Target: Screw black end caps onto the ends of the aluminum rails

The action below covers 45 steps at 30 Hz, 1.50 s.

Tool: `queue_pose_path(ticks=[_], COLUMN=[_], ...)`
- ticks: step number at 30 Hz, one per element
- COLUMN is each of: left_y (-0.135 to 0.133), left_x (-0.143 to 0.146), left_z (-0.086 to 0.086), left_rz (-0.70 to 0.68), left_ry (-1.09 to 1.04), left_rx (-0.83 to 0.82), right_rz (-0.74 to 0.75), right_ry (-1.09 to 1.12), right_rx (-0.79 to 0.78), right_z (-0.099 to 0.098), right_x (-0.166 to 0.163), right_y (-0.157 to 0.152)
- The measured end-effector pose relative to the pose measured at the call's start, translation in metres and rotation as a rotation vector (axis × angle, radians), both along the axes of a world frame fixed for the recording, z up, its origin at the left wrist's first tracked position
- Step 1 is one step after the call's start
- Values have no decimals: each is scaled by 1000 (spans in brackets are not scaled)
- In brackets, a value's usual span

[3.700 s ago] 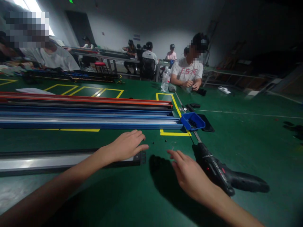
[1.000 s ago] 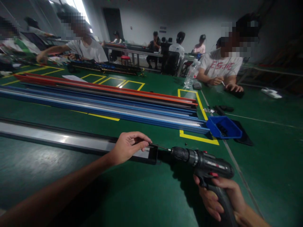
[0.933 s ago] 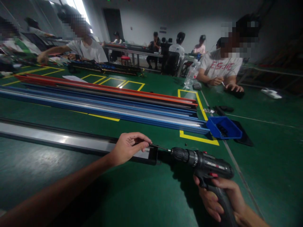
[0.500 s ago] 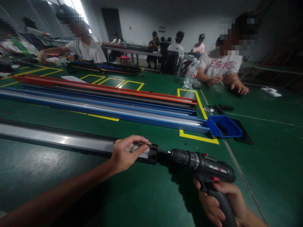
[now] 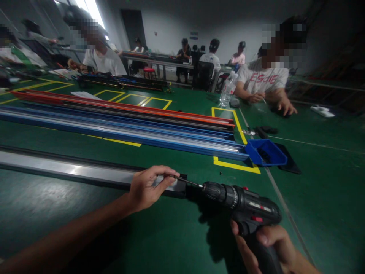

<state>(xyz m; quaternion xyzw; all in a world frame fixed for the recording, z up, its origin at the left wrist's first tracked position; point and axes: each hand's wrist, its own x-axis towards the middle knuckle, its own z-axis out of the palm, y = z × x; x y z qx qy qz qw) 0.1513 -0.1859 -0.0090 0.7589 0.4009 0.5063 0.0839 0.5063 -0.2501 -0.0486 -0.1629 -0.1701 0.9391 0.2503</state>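
Note:
A long silver and black metal rail (image 5: 71,172) lies across the green table in front of me. My left hand (image 5: 146,185) rests at its right end, thumb and forefinger pinched around the tip of the drill's bit, where something too small to make out may be held. My right hand (image 5: 265,249) is wrapped round the grip of a black cordless drill (image 5: 242,201), which points left at the rail's end cap (image 5: 179,186).
A stack of blue, silver, black and orange rails (image 5: 128,121) lies beyond, ending at a blue parts bin (image 5: 265,151). A water bottle (image 5: 225,91) stands further back. A person in a white shirt (image 5: 265,82) sits opposite right; several others work at far tables.
Since 3.7 s ago my right hand has picked up the drill and my left has pinched at its bit. In the last second both have shifted slightly down and left.

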Motion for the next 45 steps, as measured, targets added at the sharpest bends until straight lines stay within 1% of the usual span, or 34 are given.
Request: queue_pose_path(ticks=[4, 10, 13, 16, 18, 21, 23, 25, 28, 32, 37, 41, 45], left_y=[1, 2, 5, 9, 12, 18, 22, 26, 32, 35, 34, 34, 36], left_x=[-1, 1, 1, -4, -9, -14, -11, -4, 9, 19, 15, 12, 10], left_z=[-3, -14, -15, -9, 0, 15, 21, 23, 21, 18, 17, 14, 11], left_rz=[-103, -323, -388, -355, -316, -278, -287, -310, -315, -313, -326, -369, -402], left_ry=[-39, -173, -183, -124, -29, 261, 476, 641, 768, 807, 774, 717, 689], left_rx=[-32, -173, -257, -338, -381, -466, -530, -554, -529, -550, -612, -583, -530], right_rz=[-31, -46, -63, -86, -86, -78, -92, -131, -185, -172, -136, -101, -86], right_ry=[33, 121, 107, 54, 4, -82, -128, -163, -192, -219, -188, -199, -270], right_rx=[-42, -44, -33, -12, 12, 63, 88, 101, 83, 27, -4, -24, -58], right_z=[0, 3, 5, 9, 15, 23, 26, 26, 21, 16, 17, 18, 19], right_x=[-1, 1, 2, 8, 18, 37, 47, 54, 58, 59, 59, 61, 62], right_y=[-3, 2, 3, 5, 8, 18, 24, 29, 30, 26, 20, 14, 10])
